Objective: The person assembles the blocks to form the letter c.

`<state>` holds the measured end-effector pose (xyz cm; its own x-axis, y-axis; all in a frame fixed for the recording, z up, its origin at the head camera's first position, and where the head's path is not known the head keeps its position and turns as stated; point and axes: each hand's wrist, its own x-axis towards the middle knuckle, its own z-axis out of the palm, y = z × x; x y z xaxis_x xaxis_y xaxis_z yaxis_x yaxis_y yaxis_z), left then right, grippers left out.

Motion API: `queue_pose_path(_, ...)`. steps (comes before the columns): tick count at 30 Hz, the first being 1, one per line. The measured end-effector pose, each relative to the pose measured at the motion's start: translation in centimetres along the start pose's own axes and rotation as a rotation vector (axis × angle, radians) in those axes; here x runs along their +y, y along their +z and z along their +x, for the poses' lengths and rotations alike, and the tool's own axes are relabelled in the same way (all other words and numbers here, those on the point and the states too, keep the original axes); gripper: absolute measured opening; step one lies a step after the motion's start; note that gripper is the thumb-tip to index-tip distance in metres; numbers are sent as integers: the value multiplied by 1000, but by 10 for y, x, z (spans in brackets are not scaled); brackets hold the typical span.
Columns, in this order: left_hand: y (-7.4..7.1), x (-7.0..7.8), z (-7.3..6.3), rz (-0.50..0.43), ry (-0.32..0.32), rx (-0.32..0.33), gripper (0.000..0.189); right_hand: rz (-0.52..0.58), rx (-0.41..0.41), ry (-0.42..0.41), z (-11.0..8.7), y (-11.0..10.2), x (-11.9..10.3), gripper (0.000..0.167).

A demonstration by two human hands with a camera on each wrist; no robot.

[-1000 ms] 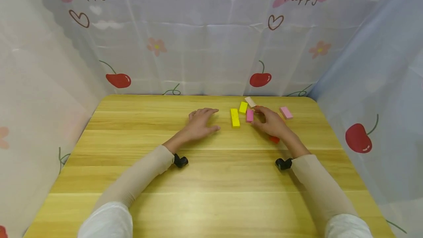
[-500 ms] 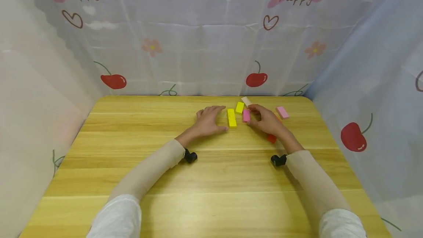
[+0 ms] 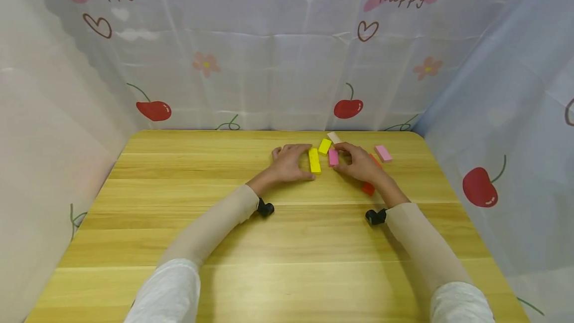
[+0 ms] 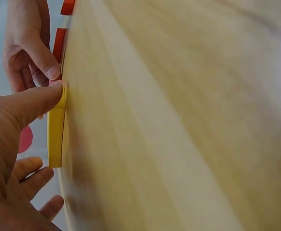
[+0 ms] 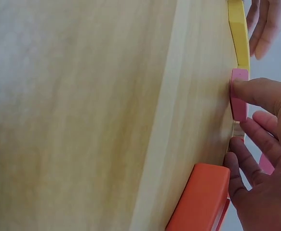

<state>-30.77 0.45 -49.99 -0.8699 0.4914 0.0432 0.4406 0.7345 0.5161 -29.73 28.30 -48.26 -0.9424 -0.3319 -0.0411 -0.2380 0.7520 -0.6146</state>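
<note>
My left hand (image 3: 289,164) spans the row of yellow blocks (image 3: 315,161), thumb at the near end and index fingertip by the far end. In the left wrist view the thumb overlaps the end of the yellow row (image 4: 56,137), while the other fingers stay spread beside it. My right hand (image 3: 358,162) pinches a pink block (image 3: 333,158) between thumb and index finger. The right wrist view has the thumb against that pink block (image 5: 239,98), which lies near the yellow row's end. A shorter yellow block (image 3: 325,146) sits just behind, between the row and the pink block.
At the table's (image 3: 287,243) back, a cream block (image 3: 334,137) lies past the right fingers. A pale pink block (image 3: 383,153) is farther right. An orange block (image 3: 375,160) and a red block (image 3: 368,189) lie beside the right hand. A printed curtain (image 3: 269,54) encloses the table.
My left hand has moved right, up to the yellow row's ends. The right hand has shifted slightly left with the pink block, which is closer to the yellow row.
</note>
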Motion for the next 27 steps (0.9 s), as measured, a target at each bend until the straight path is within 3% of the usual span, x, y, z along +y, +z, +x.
queue_pose_path(8, -2, 2, 5, -5, 13, -29, 98, -13, 4, -25, 2, 0, 0, 69)
queue_pose_path(27, -5, 6, 7, -77, -10, -4, 89, 18, 20, -15, 0, -1, 4, 65)
